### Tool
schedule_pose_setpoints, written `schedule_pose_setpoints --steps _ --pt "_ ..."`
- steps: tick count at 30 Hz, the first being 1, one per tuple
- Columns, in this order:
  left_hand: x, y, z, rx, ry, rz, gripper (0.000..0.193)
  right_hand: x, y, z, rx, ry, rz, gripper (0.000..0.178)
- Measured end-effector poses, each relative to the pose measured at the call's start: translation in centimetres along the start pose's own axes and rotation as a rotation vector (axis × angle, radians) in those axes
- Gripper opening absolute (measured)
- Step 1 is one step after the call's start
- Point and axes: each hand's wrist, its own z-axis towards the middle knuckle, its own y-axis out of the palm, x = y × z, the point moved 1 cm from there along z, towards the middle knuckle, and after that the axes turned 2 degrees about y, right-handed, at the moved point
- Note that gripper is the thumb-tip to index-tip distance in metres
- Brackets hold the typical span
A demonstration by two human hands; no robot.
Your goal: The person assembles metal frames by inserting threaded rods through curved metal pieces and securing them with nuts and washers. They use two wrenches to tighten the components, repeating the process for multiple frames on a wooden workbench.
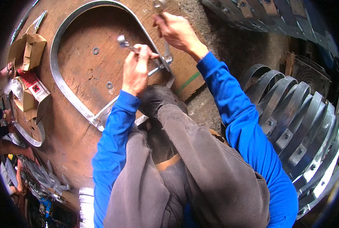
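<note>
A curved flat metal band (72, 97), bent into a U and closed by a straight crossbar, lies before me. My left hand (136, 72) is closed around a wrench (122, 40), whose bright end sticks out past the fingers above the inside of the band. My right hand (177, 33) grips another wrench (167, 49); its lower end is by a bolt (168, 59) at the band's right corner. Motion blurs both tools slightly. My dark shoe (160, 99) rests by the crossbar. Two washers (95, 50) (109, 85) lie inside the band.
Opened cardboard boxes (34, 49) and a red and white box (34, 85) are at the left. Another person's hands (7, 116) show at the left edge, near a similar band (40, 136). Bolted metal hoops (287, 125) stand in a row at the right; more metal strips (260, 15) lie upper right.
</note>
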Motion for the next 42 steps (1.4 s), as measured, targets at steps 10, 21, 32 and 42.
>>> schedule_pose_setpoints --steps 10,21,32,42 --pt "-2.8 -4.5 2.6 -0.176 -0.299 0.544 0.023 1.9 -0.9 -10.6 -0.437 0.824 0.068 0.05" --pt "-3.5 -0.1 -0.5 -0.168 -0.117 0.872 0.038 1.4 1.0 -12.0 -0.333 1.027 0.588 0.036" --pt "-3.5 0.1 -0.1 -0.258 -0.217 0.821 0.036 -0.3 -0.1 -11.9 -0.322 0.997 1.077 0.019" --pt "-5.1 -0.2 -0.3 -0.27 -0.13 0.773 0.031 0.1 0.6 -11.7 -0.268 0.896 0.753 0.023"
